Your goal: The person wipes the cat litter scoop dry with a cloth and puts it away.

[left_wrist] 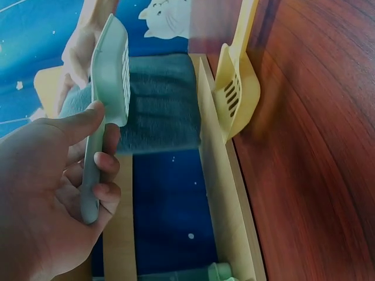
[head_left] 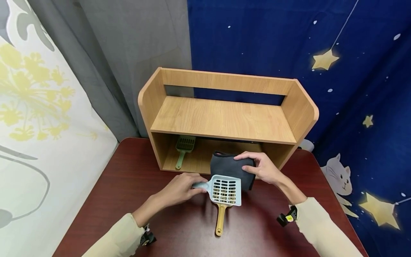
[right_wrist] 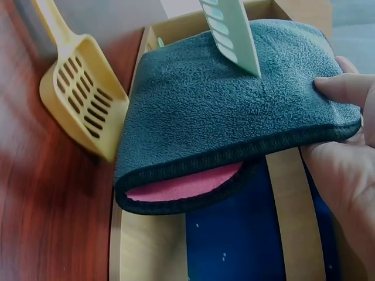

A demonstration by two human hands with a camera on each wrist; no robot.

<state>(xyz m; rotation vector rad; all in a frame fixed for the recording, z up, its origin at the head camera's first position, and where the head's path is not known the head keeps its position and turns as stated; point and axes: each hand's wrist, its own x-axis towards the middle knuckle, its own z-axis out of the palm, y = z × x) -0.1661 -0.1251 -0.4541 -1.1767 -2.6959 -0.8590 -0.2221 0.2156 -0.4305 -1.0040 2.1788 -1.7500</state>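
Observation:
My left hand [head_left: 181,187] grips a pale blue slotted litter scoop [left_wrist: 110,82] by its handle, thumb along it and fingers curled round. The scoop head is tilted close beside a folded dark grey cloth [head_left: 228,166], overlapping it in the right wrist view. With my right hand [head_left: 261,167] I pinch the cloth at its right side, thumb on the near face. A pink inner layer [right_wrist: 187,184] shows at the fold. On the table lies a yellow slotted scoop [head_left: 220,219], its head partly hidden under the blue one in the head view.
A two-level wooden shelf [head_left: 224,114] stands at the back of the dark red table [head_left: 154,225]. Inside its lower level, at the left, lies a green slotted scoop [head_left: 181,157]. Grey and blue curtains [head_left: 257,39] hang behind.

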